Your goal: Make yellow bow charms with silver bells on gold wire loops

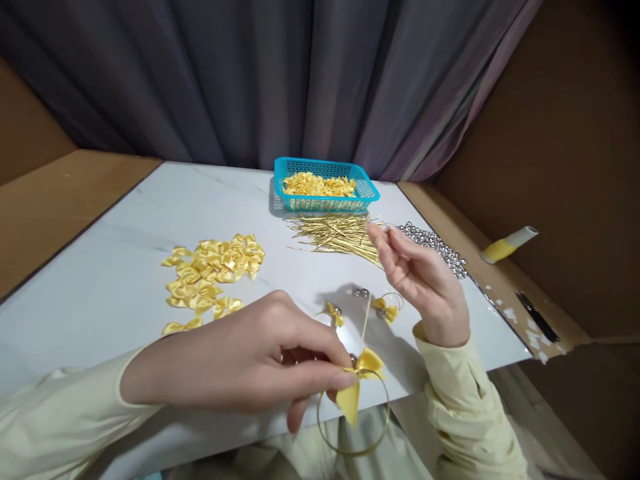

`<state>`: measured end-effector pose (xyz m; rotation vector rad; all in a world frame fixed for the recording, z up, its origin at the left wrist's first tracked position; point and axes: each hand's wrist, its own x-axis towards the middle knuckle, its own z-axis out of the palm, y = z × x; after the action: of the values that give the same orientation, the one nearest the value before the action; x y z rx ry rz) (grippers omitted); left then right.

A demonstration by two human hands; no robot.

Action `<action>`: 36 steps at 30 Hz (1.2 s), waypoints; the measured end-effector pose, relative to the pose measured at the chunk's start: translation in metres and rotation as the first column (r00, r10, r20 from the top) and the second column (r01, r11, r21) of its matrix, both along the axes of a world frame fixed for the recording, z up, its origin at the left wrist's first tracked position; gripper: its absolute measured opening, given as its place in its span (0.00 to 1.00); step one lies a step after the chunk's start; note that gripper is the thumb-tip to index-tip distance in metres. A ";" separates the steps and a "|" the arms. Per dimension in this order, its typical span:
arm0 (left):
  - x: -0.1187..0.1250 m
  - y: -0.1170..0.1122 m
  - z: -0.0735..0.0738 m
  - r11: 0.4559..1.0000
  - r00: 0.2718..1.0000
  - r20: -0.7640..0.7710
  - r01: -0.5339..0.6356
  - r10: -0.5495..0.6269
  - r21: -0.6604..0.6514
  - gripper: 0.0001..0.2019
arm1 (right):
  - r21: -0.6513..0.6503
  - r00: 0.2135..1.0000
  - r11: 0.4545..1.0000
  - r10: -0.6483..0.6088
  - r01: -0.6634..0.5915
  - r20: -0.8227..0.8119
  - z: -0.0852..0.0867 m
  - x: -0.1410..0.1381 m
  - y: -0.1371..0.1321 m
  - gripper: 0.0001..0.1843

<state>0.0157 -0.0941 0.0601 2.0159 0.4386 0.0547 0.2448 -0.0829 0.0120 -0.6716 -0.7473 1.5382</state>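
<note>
"What is in the left hand?"

"A bow, pinched between thumb and finger at its knot, near the table's close edge. A gold ring loops across it and hangs below."

"And the strand?"

"It rises from the bow's knot, its long axis pointing away from the person and tipped slightly right. The left hand is nearer its lower end."

"Where does that leave the right hand?"

"Beyond the bow and to its right, raised, fingers curled and fingertips close together. Whether they hold the strand's far end, one cannot tell."

"What lies around them?"

"Two loose beads beside the strand, with a small ringed bow on either side: one left, one right."

"Farther out?"

"Bows in a pile on the left, gold cords just this side of the blue basket, and a silver bead heap past the right hand."
</note>
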 end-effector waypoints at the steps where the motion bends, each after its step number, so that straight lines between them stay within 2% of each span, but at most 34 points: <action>1: 0.000 0.000 0.001 1.000 1.000 0.014 0.006 -0.006 -0.009 0.13 | -0.009 0.999 1.000 -0.025 0.025 -0.020 0.000 0.007 -0.006 0.08; 5: 0.001 0.002 0.001 0.999 0.998 0.041 0.041 -0.040 -0.019 0.13 | 0.002 0.993 0.994 -0.110 0.110 0.045 0.004 0.025 -0.031 0.11; 9: 0.002 0.003 -0.003 0.998 0.998 0.019 0.067 -0.068 0.018 0.15 | 0.059 0.976 0.980 -0.195 0.190 0.096 0.020 0.025 -0.047 0.09; 11: 0.002 0.003 -0.005 0.995 0.995 0.013 0.094 -0.095 0.044 0.14 | 0.083 0.971 0.981 -0.185 0.175 0.149 0.028 0.018 -0.047 0.08; 16: 0.001 0.001 -0.007 0.987 0.990 0.003 0.142 -0.142 0.082 0.14 | 0.169 0.968 0.985 -0.067 0.026 0.243 0.037 -0.003 -0.031 0.04; 24: 0.002 0.001 -0.006 0.989 0.990 -0.032 0.137 -0.135 0.054 0.13 | 0.213 0.973 0.977 -0.070 0.022 0.221 0.038 -0.004 -0.025 0.05; 28: 0.001 0.001 -0.005 0.992 0.992 -0.026 0.121 -0.121 -0.020 0.14 | 0.267 0.966 0.957 -0.168 0.112 0.199 0.031 0.002 -0.031 0.05; 32: -0.001 0.002 -0.001 0.991 0.997 0.013 0.075 -0.074 -0.112 0.14 | 0.343 0.934 0.911 -0.305 0.230 0.183 0.011 0.005 -0.049 0.05; 36: -0.002 0.004 0.002 0.992 1.000 0.012 0.004 -0.002 -0.126 0.14 | 0.380 0.918 0.903 -0.310 0.202 0.249 -0.008 0.004 -0.077 0.05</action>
<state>0.0132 -0.0905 0.0622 1.8907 0.4209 0.0363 0.2493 -0.1603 0.0042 -0.7154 -1.0870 1.0327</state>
